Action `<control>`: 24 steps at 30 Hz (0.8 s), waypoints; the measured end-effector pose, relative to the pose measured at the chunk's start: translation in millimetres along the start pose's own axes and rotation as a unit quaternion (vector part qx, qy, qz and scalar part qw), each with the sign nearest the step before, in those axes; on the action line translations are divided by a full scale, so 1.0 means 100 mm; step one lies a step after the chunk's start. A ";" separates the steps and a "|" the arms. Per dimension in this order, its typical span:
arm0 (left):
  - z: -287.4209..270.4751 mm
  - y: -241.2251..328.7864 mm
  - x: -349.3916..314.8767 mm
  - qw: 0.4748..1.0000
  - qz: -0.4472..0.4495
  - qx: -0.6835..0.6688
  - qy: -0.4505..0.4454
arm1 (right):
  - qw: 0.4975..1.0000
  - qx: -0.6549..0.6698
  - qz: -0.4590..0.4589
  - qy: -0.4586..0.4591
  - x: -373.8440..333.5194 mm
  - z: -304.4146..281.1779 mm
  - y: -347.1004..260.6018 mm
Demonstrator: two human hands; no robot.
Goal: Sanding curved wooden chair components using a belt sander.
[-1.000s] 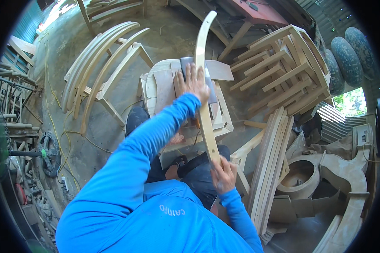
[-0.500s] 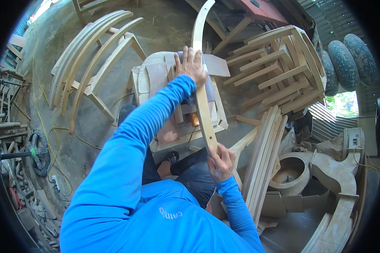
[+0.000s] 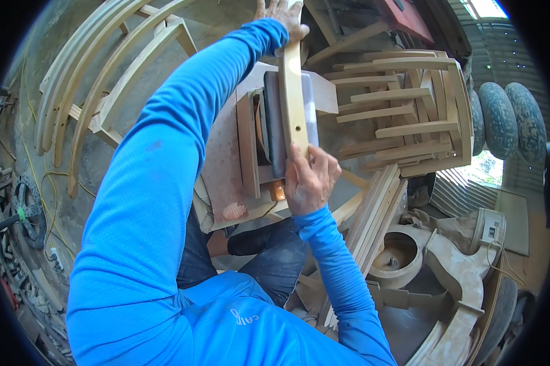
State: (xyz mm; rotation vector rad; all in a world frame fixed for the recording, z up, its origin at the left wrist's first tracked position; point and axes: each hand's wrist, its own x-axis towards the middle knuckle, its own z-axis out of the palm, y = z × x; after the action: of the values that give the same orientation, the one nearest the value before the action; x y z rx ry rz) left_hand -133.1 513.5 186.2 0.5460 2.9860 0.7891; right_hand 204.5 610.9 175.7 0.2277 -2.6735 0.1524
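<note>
A curved pale wooden slat (image 3: 294, 91) with a small dark hole near its near end lies lengthwise over a grey belt-like surface (image 3: 275, 122), which looks like a sander set in a wooden bench. Its far end is under my left hand (image 3: 281, 17), with the thumb on the right side and the fingers on the left; the picture's top edge cuts them off. My right hand (image 3: 311, 180) pinches the near end between thumb and fingers. Beside the grey surface stands an upright board (image 3: 247, 146), and an orange part (image 3: 277, 190) shows below it.
Several curved slats (image 3: 82, 116) lean on a wooden frame at the left. A stack of slatted wooden frames (image 3: 409, 113) stands to the right, above a bundle of long strips (image 3: 366, 219). Nearer right is a round blower-like housing (image 3: 397, 256). Yellow cords (image 3: 46, 201) trail across the floor.
The slat has slid away from me along the grey surface, both hands moving forward with it. My left arm is stretched further out. The view has also shifted a little.
</note>
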 end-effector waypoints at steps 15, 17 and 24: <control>-0.03 -0.41 0.90 0.996 -0.078 -0.036 -0.017 | 1.000 0.020 -0.004 0.008 0.91 0.54 0.17; 0.21 -0.53 0.78 0.997 -0.036 -0.066 0.023 | 0.999 0.033 -0.004 0.006 0.81 0.46 0.20; 0.26 -0.16 0.06 0.993 -0.099 0.007 0.068 | 0.998 0.059 -0.029 0.005 -0.02 -0.01 0.32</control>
State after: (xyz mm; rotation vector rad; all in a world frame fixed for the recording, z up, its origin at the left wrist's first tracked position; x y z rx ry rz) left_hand -141.3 514.5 156.2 0.1972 3.1064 0.8209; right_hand 201.0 642.3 173.2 0.3409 -2.6473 0.2916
